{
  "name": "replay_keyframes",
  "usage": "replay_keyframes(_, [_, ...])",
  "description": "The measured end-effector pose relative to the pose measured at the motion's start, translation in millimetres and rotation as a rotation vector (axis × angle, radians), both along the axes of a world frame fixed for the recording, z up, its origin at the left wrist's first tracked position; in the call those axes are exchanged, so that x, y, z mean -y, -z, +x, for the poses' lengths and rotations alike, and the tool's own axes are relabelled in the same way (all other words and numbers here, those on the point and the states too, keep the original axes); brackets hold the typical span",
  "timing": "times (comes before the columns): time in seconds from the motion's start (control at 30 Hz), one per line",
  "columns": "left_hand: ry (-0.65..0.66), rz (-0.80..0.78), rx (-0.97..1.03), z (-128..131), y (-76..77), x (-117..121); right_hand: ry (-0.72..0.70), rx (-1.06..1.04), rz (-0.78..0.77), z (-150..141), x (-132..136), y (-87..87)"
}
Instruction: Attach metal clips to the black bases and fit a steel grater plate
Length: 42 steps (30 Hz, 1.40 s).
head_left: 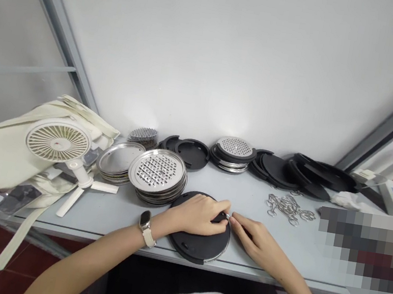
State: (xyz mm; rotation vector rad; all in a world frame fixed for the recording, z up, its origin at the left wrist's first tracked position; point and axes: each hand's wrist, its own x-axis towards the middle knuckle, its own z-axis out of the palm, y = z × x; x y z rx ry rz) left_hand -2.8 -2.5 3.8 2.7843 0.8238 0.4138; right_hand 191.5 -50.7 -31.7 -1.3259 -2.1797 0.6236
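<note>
1. A black disc (198,249) lies flat at the front edge of a pale table (97,208), in front of the seated person; its near rim seems to reach over the edge.
2. The left hand (197,214) rests on the disc, fingers curled, with thumb and forefinger bent on either side of a small metal ring (227,216) at the disc's right rim. Whether they squeeze anything is hidden.
3. The right hand (258,239) comes in from the right, thumb and forefinger pinched together, apparently on that ring.
4. Left of the disc, just beside it, stands a stack of round graters (157,173); plain metal plates (120,160) are stacked beyond. Black trays (193,155) line the wall, and loose rings (289,209) lie to the right.
5. Likely trouble: the ring is small and looks smooth, so it could slip from the right fingertips and drop or spring away.
6. A hard push near the rim could tip or slide the disc off the table, since it sits so far forward.
7. If the disc shifts left, it could knock the graters, whose raised teeth might scratch skin.
</note>
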Motion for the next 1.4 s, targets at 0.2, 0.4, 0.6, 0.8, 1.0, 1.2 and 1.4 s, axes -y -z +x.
replay_keyframes(0.2, [-0.006, 0.021, -0.012, 0, 2.6, -1, 0.002, 0.012, -0.034, 0, -1, -1.1])
replay_keyframes(0.4, [-0.009, 0.022, -0.026, 1, 1.5, -1, 0.010, 0.003, -0.060, 0, -3, 0.9])
replay_keyframes(0.6, [0.012, 0.004, -0.006, 1, 1.2, -1, 0.021, 0.028, -0.042, 1, -2, 5.5])
replay_keyframes(0.8, [0.019, 0.020, -0.004, 2, 1.8, 0, 0.043, 0.077, -0.004, 1, -2, 8.6])
replay_keyframes(1.0, [0.012, 0.026, -0.009, 2, 2.4, 0, 0.067, 0.095, 0.014, 2, -2, 12.0])
replay_keyframes(1.2, [0.015, 0.029, -0.004, 3, 1.3, 1, 0.058, 0.097, 0.036, 2, -1, 11.7])
replay_keyframes(1.4, [0.017, 0.026, -0.001, 3, -0.1, 2, 0.054, 0.110, 0.061, 1, 0, 9.2])
